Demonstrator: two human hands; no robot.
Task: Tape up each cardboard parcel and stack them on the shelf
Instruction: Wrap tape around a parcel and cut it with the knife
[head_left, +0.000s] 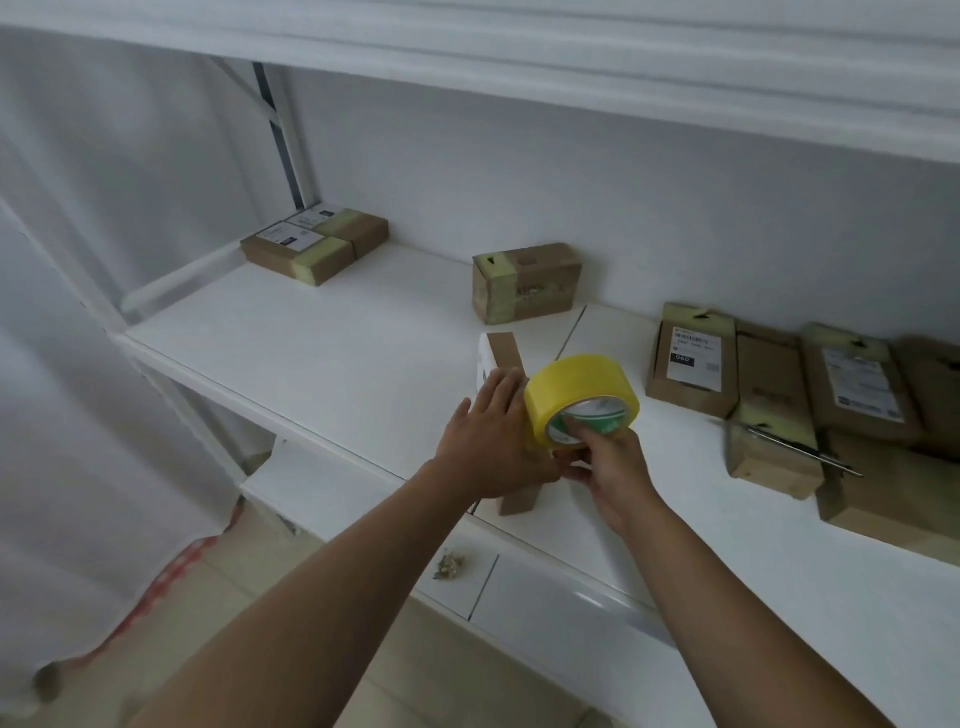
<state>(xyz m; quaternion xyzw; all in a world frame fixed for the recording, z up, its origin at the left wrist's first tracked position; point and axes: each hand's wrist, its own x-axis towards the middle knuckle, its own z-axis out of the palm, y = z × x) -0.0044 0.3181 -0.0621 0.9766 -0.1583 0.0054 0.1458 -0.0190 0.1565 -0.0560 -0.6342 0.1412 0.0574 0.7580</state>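
A flat white parcel (485, 361) with a brown cardboard strip lies on the white shelf board (311, 332) in front of me, mostly hidden under my hands. My left hand (485, 439) rests flat on it with straight fingers. My right hand (605, 460) grips a yellow tape roll (579, 395) by its core, held upright just above the parcel's right side. Taped brown parcels stand farther back: two side by side at the far left (317, 244), one in the middle (524, 283).
Several brown parcels (779, 384) lie crowded at the right of the shelf, with a thin metal tool (795, 447) lying across them. An upper shelf (519, 47) hangs overhead. A lower shelf (519, 577) with a crumpled scrap (451, 566) sits below. White curtain hangs at left.
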